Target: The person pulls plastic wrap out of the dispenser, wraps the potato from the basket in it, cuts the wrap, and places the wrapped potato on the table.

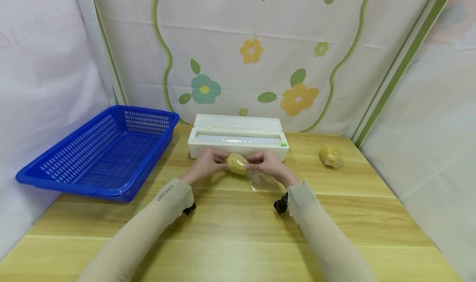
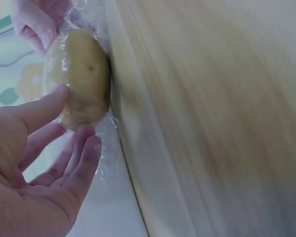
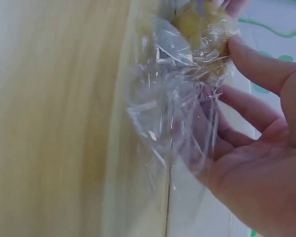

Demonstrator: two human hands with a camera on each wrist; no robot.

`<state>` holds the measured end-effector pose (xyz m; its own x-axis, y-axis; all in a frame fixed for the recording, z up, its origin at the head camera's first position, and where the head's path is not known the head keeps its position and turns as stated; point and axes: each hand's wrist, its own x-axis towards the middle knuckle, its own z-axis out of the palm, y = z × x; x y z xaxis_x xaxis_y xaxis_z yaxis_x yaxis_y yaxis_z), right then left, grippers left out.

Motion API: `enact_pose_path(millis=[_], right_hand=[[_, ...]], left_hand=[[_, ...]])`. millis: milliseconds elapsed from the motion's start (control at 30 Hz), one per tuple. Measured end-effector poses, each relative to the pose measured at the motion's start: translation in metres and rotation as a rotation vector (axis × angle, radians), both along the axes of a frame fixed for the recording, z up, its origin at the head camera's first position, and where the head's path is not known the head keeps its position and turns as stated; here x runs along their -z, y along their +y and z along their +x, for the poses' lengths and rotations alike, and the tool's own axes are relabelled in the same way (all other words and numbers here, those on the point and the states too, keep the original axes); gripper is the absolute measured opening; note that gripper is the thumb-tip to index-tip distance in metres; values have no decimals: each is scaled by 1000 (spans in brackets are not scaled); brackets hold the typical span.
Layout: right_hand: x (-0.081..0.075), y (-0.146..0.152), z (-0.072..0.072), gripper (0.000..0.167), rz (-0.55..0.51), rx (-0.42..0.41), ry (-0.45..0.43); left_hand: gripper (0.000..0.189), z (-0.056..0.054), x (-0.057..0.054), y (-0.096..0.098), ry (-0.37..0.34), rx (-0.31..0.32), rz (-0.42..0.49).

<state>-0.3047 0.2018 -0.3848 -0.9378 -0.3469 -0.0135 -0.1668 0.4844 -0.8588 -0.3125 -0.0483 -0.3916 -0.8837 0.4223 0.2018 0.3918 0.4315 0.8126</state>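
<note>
A yellow potato (image 1: 236,164) in clear plastic wrap is held between both hands, in front of a white cling film box. My left hand (image 1: 204,164) grips one end, with thumb (image 2: 54,101) and fingertips on opposite sides of the potato. At the other end, my right hand (image 1: 269,165) holds potato and film, its thumb (image 3: 251,61) pressing on the wrapped surface. Loose, crumpled plastic wrap (image 3: 158,118) trails from this end, across the right fingers and down toward the table. In the left wrist view, the potato's side (image 2: 89,69) looks smooth under the film.
The white cling film box (image 1: 238,150) stands at the back with its lid raised and a green slider at its right end. A blue plastic basket (image 1: 126,195) sits at the left. Another wrapped potato (image 1: 330,155) lies at the back right of the wooden table (image 1: 238,240).
</note>
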Motion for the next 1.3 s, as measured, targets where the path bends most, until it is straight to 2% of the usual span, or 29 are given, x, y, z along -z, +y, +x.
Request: enact_pose_path(millis=[167,233,333,467,533,767,900,1033,1133,1233,1300], right_hand=[[4,-8,16,44,-101,15,-56],[2,-12,24,43,-115,51,-89],[-4,-18,36,40,-76,137,-75],[-12,-25,50,36,12,252,-11],[-13,-28,57,35,17,288,3],[-5,-28,73,27,-41,324,-26],[0,-23,74,31,-84,327,-36],[5,-19,75,33,-113,324,-39],[9,-16,77,32,-109,307,-30],[10,-14,78,34,-83,296,5],[8,-11,80,36,-44,290,59]], left_hand=[[40,2,2,2,-1,18,-2],[41,3,3,3,6,35,-4],[41,6,3,6,-6,52,-4],[40,12,3,9,-48,77,1],[38,15,4,9,-53,92,2],[37,19,7,8,-12,171,13],[38,25,6,10,-2,152,12],[41,35,1,12,33,101,-32],[44,46,-3,12,58,89,-55],[44,56,-6,11,98,126,-74],[45,61,-7,10,140,166,-96]])
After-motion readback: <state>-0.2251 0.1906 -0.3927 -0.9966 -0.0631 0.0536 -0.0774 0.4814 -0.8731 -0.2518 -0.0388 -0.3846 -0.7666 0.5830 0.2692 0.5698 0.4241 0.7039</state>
